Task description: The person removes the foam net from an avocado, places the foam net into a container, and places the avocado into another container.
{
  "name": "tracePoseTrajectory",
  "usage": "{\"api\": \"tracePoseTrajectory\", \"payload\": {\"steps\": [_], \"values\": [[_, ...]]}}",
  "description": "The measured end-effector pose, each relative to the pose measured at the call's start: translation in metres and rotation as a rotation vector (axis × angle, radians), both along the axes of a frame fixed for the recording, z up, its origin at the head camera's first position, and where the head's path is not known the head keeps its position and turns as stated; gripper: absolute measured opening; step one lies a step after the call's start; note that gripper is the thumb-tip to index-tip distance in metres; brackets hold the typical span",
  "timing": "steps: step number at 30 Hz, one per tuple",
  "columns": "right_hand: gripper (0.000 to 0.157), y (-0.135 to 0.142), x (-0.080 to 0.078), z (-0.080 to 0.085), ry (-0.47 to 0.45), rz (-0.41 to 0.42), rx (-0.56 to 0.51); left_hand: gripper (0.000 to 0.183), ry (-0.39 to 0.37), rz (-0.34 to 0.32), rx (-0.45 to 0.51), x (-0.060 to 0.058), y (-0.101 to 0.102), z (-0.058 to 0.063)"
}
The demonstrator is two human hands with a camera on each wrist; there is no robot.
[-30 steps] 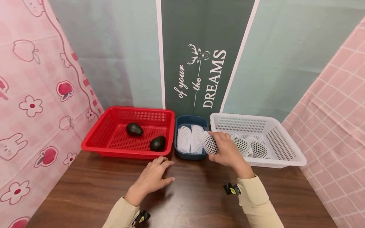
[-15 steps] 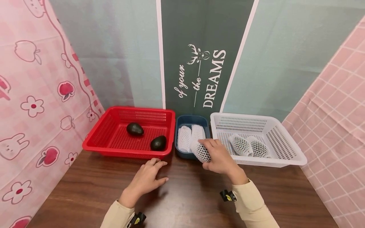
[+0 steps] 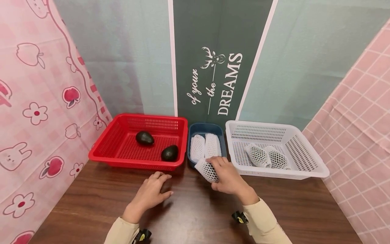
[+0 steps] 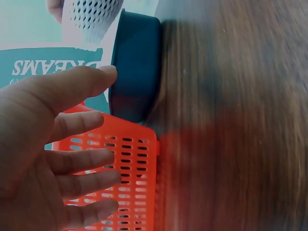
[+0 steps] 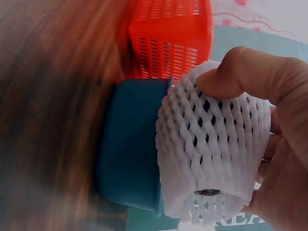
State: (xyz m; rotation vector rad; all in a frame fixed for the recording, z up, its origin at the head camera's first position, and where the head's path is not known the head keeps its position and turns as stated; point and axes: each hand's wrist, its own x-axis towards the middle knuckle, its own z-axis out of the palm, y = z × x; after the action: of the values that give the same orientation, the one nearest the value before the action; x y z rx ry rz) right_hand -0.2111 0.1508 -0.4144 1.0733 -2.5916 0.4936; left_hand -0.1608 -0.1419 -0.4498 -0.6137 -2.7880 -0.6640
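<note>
By the near edge of the blue bin [image 4: 137,67], above wide desk [image 3: 192,220], clasping white-netted dark fruit [image 3: 208,171] in curled right grip [image 3: 228,178], spreading left grip [image 3: 149,194] loosely

My right hand [image 3: 228,178] is gripping a white foam net [image 3: 204,168] of diamond mesh, with something dark showing through its holes. On the left I'm seeing a red basket [image 3: 137,163] with slotted sides, its two avocados [image 3: 144,138] gleaming blackish green. In the middle a dark blue tub [image 3: 202,127] is framing white mesh sleeves [image 3: 211,145]; on the right a white slotted basket [image 3: 274,172] is showing dark-green fruits [image 3: 259,156] in white netting. My cuffs [image 3: 263,220] are looking cream against the brown, wood-grained table [image 3: 192,220]. At the far side a grey-green curtain [image 3: 137,51] is carrying a dark green panel [image 3: 222,23] with white lettering. Pink cloth [image 3: 359,112] is lining both sides, apples, flowers and rabbits left, white grid right.
</note>
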Motion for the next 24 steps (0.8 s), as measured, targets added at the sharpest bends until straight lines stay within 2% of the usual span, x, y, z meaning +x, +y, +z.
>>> {"api": "tracePoseTrajectory", "payload": {"steps": [9,14,20,24], "values": [[0.07,-0.01,0.004,-0.013,0.038,0.038,0.015,0.047,-0.012,0.046,-0.047,-0.002,-0.01,-0.004],[0.071,-0.016,0.006,-0.02,0.047,0.053,0.051,0.047,-0.044,0.069,-0.047,-0.003,-0.013,-0.008],[0.071,-0.022,0.008,-0.028,0.042,0.066,0.084,0.046,-0.072,0.083,-0.05,-0.003,-0.014,-0.011],[0.066,-0.022,0.006,-0.036,0.075,0.082,0.116,0.046,-0.094,0.084,-0.05,-0.003,-0.014,-0.013]]}}
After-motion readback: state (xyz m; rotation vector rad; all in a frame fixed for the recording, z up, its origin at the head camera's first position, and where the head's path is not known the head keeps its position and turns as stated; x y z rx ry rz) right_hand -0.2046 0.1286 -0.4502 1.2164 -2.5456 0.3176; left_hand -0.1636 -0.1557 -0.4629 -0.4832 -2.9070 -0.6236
